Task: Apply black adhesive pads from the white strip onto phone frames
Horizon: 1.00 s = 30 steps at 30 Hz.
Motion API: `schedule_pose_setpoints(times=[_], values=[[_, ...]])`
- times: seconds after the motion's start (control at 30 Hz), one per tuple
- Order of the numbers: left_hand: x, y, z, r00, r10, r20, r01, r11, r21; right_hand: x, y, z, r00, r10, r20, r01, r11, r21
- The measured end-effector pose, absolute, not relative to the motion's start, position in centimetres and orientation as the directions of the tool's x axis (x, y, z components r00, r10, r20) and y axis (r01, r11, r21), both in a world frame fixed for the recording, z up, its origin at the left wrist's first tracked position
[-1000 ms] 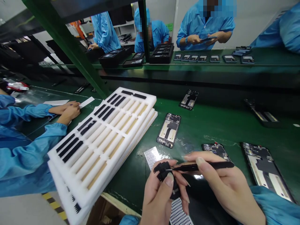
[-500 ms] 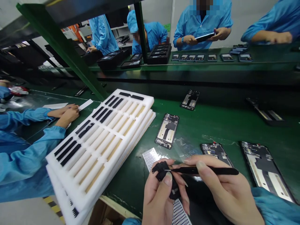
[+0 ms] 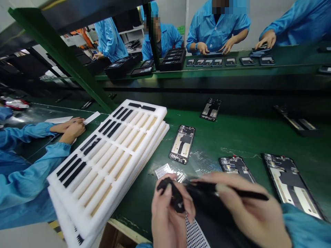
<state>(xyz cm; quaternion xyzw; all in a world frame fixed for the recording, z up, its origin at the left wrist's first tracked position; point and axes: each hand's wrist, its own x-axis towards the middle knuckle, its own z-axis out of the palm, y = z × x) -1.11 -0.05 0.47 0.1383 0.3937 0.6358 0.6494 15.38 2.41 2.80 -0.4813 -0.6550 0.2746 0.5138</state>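
My left hand (image 3: 168,215) is closed round a small black plastic part (image 3: 172,194) at the bottom middle of the view. My right hand (image 3: 248,213) pinches black tweezers (image 3: 232,193), and their tip points left at the part. Both hands hover over a white perforated sheet (image 3: 165,170) on the green belt (image 3: 232,137). A phone frame (image 3: 234,165) lies just beyond my right hand, partly hidden by my fingers.
Stacked white foam trays (image 3: 108,155) with black strips lie at the left. More phone frames (image 3: 182,144) lie on the belt, another phone frame (image 3: 291,182) at the right. A co-worker's sleeves and hands (image 3: 68,129) work at the left. Several people in blue stand behind the far bench.
Both my hands have shifted slightly left and lower in the view, and the black part has turned in my left fingers. The person opposite has put a phone down onto the bench.
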Motion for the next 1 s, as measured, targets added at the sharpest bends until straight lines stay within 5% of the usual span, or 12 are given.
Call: schedule_pose_setpoints(times=[0.1,0.17,0.23,0.3,0.37,0.67,1.0], values=[[-2.5,0.8,0.8,-0.293,0.913,-0.284,-0.6,0.055,0.798,18.6,5.8,2.9,0.249,0.933,0.262,0.279,0.19,-0.941],[-3.4,1.5,0.8,-0.319,0.926,-0.202,-0.41,0.058,0.91,20.6,8.2,2.0,0.206,0.973,0.104,0.166,0.07,-0.984],[-4.0,2.2,0.6,-0.191,0.981,-0.041,0.001,0.042,0.999,21.7,9.7,0.4,0.071,0.997,-0.004,0.145,-0.014,-0.989],[-4.1,2.9,0.1,0.135,0.984,0.119,0.506,-0.172,0.845,22.0,10.1,-1.2,-0.041,0.997,-0.07,0.166,-0.062,-0.984],[-3.8,3.6,-0.7,0.431,0.891,0.146,0.715,-0.436,0.546,21.8,9.8,-2.2,-0.129,0.985,-0.111,0.182,-0.087,-0.979],[-1.1,3.4,-2.4,0.736,0.674,-0.057,0.67,-0.738,-0.079,22.4,8.4,-3.5,-0.331,0.933,-0.143,0.247,-0.06,-0.967],[-1.2,3.1,-2.5,0.724,0.685,-0.074,0.678,-0.728,-0.1,22.5,8.3,-3.5,-0.409,0.91,-0.074,0.277,0.046,-0.96]])
